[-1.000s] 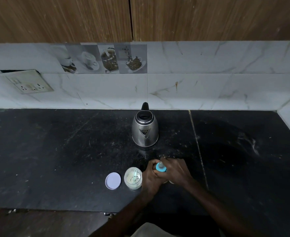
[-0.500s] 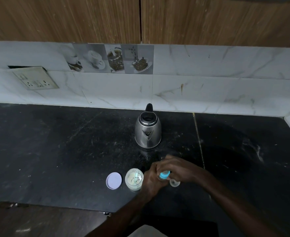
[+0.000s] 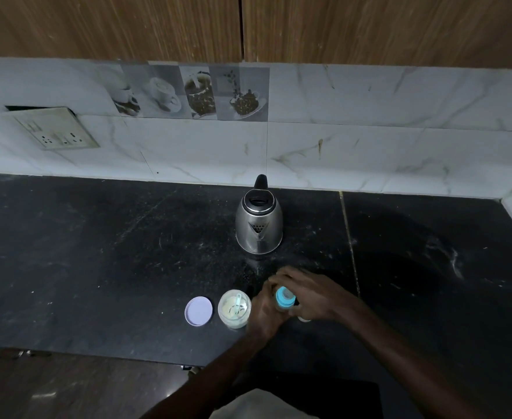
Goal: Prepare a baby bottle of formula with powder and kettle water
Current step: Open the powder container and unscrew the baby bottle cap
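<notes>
Head view of a black stone surface (image 3: 97, 252) on which a steel kettle (image 3: 259, 220) is standing upright close to the tiled back wall, its spout facing the viewer and its black handle pointing toward the wall. Directly in front of the kettle, toward the near edge, a blue-collared baby bottle (image 3: 284, 299) is being held between both hands. Only its top is showing, and whether its base is resting on the surface cannot be told. The left hand (image 3: 264, 311) is wrapping curled fingers round the bottle's body from the left. The right hand (image 3: 309, 293) is reaching in from the right with its fingers curling over and round the blue collar, so both hands are clamped on the bottle. A small pale round piece (image 3: 304, 319) is peeking out from under the right hand, too hidden to identify. In front of the kettle and slightly left, just beside the left hand, an open powder jar (image 3: 234, 309) is standing with a pale blue scoop (image 3: 238, 297) lying inside it. Its lilac lid (image 3: 198, 311) is lying flat further left, near the jar but apart from it. On the wall, a socket plate (image 3: 56, 131) is sitting well to the left of the kettle, and a strip of coffee-picture tiles (image 3: 194, 92) is running above it.
</notes>
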`<state>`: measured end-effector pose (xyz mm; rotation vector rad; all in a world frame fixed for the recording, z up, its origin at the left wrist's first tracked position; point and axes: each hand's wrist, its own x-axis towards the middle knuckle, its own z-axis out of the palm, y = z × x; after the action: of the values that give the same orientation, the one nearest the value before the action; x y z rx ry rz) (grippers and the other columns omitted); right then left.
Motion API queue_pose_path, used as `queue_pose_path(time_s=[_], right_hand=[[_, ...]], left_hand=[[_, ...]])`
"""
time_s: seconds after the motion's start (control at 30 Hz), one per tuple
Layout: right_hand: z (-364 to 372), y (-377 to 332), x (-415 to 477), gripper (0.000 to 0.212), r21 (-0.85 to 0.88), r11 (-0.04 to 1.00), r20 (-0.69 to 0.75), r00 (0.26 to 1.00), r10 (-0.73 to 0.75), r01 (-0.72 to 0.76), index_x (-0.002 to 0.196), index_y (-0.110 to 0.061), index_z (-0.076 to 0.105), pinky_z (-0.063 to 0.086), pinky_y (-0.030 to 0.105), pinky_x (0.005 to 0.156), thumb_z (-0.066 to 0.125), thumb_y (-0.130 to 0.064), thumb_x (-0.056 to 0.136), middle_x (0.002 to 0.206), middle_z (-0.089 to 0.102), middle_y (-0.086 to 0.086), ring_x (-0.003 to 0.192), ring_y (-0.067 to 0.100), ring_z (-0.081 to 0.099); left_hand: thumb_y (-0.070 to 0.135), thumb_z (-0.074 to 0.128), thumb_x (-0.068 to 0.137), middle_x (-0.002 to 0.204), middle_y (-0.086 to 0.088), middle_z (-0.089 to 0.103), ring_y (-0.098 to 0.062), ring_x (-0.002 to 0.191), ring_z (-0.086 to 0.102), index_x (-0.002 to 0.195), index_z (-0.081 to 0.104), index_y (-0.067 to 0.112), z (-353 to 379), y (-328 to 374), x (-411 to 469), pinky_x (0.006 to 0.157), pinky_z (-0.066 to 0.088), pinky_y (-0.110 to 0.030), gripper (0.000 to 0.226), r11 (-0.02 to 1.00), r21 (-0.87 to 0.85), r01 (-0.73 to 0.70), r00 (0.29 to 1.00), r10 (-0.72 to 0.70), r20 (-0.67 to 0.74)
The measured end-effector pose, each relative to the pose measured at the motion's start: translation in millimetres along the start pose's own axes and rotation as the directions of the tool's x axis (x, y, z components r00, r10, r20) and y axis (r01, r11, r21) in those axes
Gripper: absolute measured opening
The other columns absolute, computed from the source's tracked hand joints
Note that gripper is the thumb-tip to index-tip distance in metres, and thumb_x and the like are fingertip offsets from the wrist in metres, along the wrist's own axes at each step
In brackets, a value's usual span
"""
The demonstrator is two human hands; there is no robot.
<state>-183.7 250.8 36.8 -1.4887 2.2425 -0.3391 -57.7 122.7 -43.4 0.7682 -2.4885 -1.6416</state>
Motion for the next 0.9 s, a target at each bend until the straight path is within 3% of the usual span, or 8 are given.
queue_pose_path(time_s=[0.07,0.13,0.2,0.27,0.4,0.6,0.77,0.9], right_hand=[[3,-2,0,0.063,-0.027,1.000,-0.024,1.000,-0.007,0.007,0.140,-0.038,0.054,0.055,0.034,0.089,0.076,-0.033,0.082,0.134,0.054,-0.013,0.118,0.009,0.057],[7,1,1,0.051,-0.005,0.996,-0.049,0.995,-0.088,0.088,0.130,-0.026,0.067,0.056,0.036,0.088,0.076,-0.019,0.080,0.126,0.063,-0.006,0.113,0.016,0.061],[13,9,-1,0.049,0.025,0.987,-0.075,0.985,-0.156,0.158,0.125,-0.022,0.071,0.052,0.028,0.094,0.076,-0.007,0.079,0.126,0.066,-0.006,0.111,0.015,0.060],[14,12,-4,0.050,0.062,0.986,-0.150,0.979,-0.141,0.152,0.127,-0.023,0.071,0.049,0.024,0.098,0.076,-0.003,0.081,0.129,0.066,-0.008,0.113,0.014,0.060],[16,26,-20,0.053,0.144,0.973,-0.285,0.934,0.213,-0.178,0.133,-0.018,0.066,0.051,0.031,0.100,0.077,-0.010,0.082,0.130,0.065,-0.002,0.118,0.017,0.060],[63,55,-61,0.039,0.288,0.776,-0.287,0.722,0.629,-0.561,0.110,-0.010,0.069,0.053,0.039,0.086,0.083,-0.008,0.074,0.107,0.064,0.009,0.099,0.032,0.065],[110,54,-79,0.048,0.269,0.735,-0.265,0.686,0.678,-0.623,0.118,-0.011,0.069,0.053,0.041,0.093,0.089,-0.012,0.074,0.116,0.064,0.008,0.106,0.032,0.063],[122,51,-83,0.053,0.253,0.721,-0.251,0.676,0.693,-0.646,0.125,-0.012,0.068,0.055,0.045,0.095,0.091,-0.019,0.078,0.122,0.064,0.008,0.110,0.030,0.063]], left_hand=[[0.036,0.089,0.068,0.110,0.011,0.070,-0.003,0.100,0.069,0.128,0.053,0.024,-1,1,-1,0.087,0.058,-0.026,0.071,1.000,0.021,-0.008,1.000,0.008,0.010],[0.027,0.089,0.072,0.106,0.015,0.066,0.000,0.094,0.066,0.129,0.055,0.020,-3,1,-2,0.084,0.053,-0.015,0.067,0.999,0.050,-0.015,1.000,0.014,0.011],[0.019,0.089,0.072,0.105,0.014,0.064,-0.004,0.091,0.064,0.128,0.056,0.013,-4,-1,-3,0.077,0.043,-0.004,0.065,0.996,0.083,-0.012,1.000,0.013,-0.006],[0.015,0.086,0.071,0.105,0.012,0.066,-0.010,0.093,0.066,0.126,0.056,0.014,0,-4,-5,0.076,0.044,-0.011,0.063,0.994,0.106,0.013,0.999,-0.009,-0.038],[0.025,0.076,0.074,0.105,0.010,0.069,-0.014,0.094,0.067,0.121,0.055,0.033,12,-15,-3,0.085,0.054,-0.041,0.053,0.993,0.121,0.014,0.999,-0.007,-0.053],[0.019,0.080,0.071,0.104,0.010,0.069,-0.011,0.097,0.066,0.116,0.058,0.032,18,-29,-1,0.088,0.055,-0.044,0.052,0.998,0.055,0.000,0.999,0.002,-0.044],[0.016,0.088,0.063,0.110,0.008,0.068,-0.011,0.102,0.065,0.125,0.057,0.028,17,-30,-2,0.094,0.054,-0.041,0.070,0.999,0.041,0.015,1.000,-0.015,-0.003],[0.013,0.088,0.066,0.132,0.005,0.062,-0.011,0.121,0.059,0.145,0.047,0.025,13,-24,-7,0.109,0.048,-0.037,0.090,0.999,0.048,0.008,0.999,-0.010,0.046]])
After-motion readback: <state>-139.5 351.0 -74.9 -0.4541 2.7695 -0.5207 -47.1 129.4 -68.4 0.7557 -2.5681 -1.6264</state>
